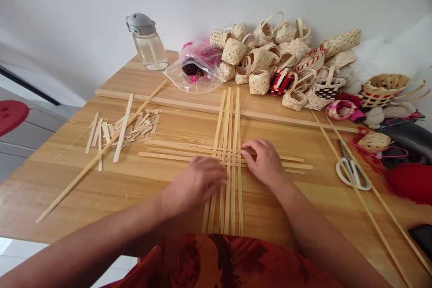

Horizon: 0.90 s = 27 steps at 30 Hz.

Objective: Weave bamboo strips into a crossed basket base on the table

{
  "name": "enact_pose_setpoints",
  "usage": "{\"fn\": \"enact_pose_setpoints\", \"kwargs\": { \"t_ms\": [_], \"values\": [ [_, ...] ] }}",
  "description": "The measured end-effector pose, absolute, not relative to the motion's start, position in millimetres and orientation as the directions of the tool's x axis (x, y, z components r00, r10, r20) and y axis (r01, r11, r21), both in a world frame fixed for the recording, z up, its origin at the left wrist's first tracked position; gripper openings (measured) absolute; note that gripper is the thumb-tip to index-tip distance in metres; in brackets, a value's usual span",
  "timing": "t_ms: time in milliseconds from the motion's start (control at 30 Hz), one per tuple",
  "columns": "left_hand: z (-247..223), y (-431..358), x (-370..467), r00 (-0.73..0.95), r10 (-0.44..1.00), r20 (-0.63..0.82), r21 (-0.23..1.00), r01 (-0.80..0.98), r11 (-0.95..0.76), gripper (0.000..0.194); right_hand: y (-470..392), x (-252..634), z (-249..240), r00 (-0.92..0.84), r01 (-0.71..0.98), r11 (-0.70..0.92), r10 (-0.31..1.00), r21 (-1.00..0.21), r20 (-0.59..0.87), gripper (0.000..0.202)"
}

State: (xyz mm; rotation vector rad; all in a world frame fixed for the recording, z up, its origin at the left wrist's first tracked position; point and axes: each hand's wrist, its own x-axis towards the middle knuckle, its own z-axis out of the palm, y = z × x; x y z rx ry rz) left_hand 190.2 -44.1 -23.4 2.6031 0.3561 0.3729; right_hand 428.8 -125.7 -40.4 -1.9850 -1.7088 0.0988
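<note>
On the wooden table [101,195] I can see one bottle [148,49], one clear bag [199,74] and one pair of scissors [353,169] with white handles. Two long strips [371,216] lie on the right, and one crosses over the scissors. One more long strip [77,177] lies on the left, over a pile of scraps [145,127] too mixed up to count. One flat stick [202,105] runs across the back. The little baskets [234,51] by the wall are heaped up, too many to count.

In the middle, right in front of the person, strips cross over and under to make a woven patch [228,157]. I count about six going up and down and about three or four going sideways.

The left hand [199,184] is half curled over the patch's left side. It's blurry, so I can't tell if it holds anything. The right hand [265,159] has bent fingers, with thumb and pointing finger close together at the patch's right edge. I can't tell if they pinch a strip.
</note>
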Motion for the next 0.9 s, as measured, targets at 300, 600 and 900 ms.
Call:
{"fn": "enact_pose_setpoints", "kwargs": {
  "t_ms": [300, 600, 900],
  "values": [
    [-13, 45, 232, 0.76, 0.615, -0.212, 0.425, 0.638, -0.642, 0.011, -119, 433, -30, 0.19, 0.866, -0.099, 0.972, -0.49, 0.14, 0.013],
    [-16, 40, 231, 0.727, 0.652, -0.213, 0.448, 0.666, -0.596, 0.018, -117, 433, -29, 0.248, 0.791, -0.153, 0.965, -0.593, 0.081, 0.014],
    [-18, 39, 226, 0.772, 0.611, -0.177, 0.487, 0.608, -0.627, 0.019, -120, 430, -31, 0.205, 0.826, -0.085, 0.966, -0.557, 0.156, 0.009]
  ]
}}
